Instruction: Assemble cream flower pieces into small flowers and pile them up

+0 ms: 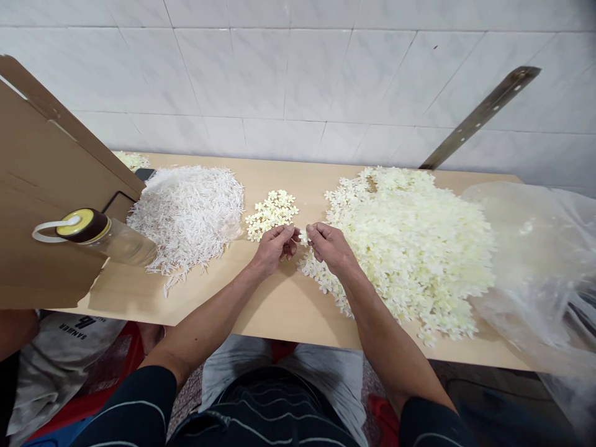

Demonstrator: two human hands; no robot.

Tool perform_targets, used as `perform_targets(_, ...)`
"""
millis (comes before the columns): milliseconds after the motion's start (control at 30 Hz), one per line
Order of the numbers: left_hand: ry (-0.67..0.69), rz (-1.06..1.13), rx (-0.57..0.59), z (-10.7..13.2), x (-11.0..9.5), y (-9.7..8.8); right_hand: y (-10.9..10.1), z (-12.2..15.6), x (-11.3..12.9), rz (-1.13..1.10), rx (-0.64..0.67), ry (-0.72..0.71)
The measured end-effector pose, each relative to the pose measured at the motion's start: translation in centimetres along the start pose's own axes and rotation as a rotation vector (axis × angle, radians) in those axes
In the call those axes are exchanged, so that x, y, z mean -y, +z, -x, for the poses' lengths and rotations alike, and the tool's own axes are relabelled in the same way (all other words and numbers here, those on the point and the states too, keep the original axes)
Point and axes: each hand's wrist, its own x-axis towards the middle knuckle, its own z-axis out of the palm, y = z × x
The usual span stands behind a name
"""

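Observation:
My right hand (332,247) is closed in a pinch on a small pale artificial flower (303,237) at the middle of the table. Facing it closely, my left hand (276,244) has thumb and forefinger pressed together near that flower. What lies between the left fingertips is too small to make out. Just behind the left hand is a small cluster of yellow-centred flowers (272,212). A large heap of cream flowers (414,248) spreads beside and beyond my right hand. To the left lies a pile of thin white stem-like pieces (190,211).
A clear bottle with a yellow and brown lid (84,225) leans by a cardboard sheet (51,167) at the left. Clear plastic bagging (535,248) covers the table's right end. A metal strip (484,115) leans on the tiled wall. Another person's clothing (65,366) shows lower left.

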Motion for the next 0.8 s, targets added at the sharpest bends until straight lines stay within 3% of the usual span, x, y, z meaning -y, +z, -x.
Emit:
perform_targets(133, -0.001, 0.003, 0.022, -0.08, 0.24, -0.02, 0.19, -0.03, -0.10, 0.048, -0.070, -0.035)
perform_targets(333, 0.029, -0.026, 0.054, 0.09, 0.10, 0.01, 0.49, -0.06, -0.12, -0.010, -0.068, -0.037)
perform_targets(600, 0.152, -0.089, -0.041, -0.12, 0.40, -0.16, 0.94, -0.46, -0.23, -0.233, -0.045, 0.020)
perform_targets(800, 0.192, -0.153, -0.062, -0.39, 0.80, -0.48, 0.65, -0.34, -0.15, -0.175, -0.018, 0.011)
